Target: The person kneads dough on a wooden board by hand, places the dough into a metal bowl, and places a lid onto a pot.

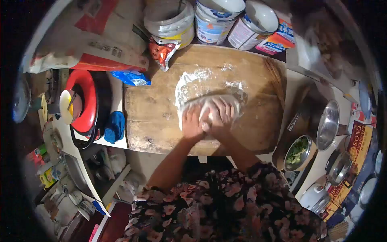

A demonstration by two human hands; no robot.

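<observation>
A flat lump of pale dough (238,109) lies on the floured wooden board (153,109), near its middle. My left hand (192,122) rests on the left part of the lump with its fingers stretched forward. Beside it, my right hand (219,115) presses down on the dough with fingers spread over the top. The thumbs are close together, and both palms hide much of the lump. White flour (195,76) is scattered on the board above and to the left of the dough.
A brush of thin twigs (275,76) lies along the board's right edge. Tins and bowls (211,30) line the back, with a red packet (163,52) before them. To the left stands a red basin (86,117); to the right, a bowl of greens (297,153) and a metal bowl (328,126).
</observation>
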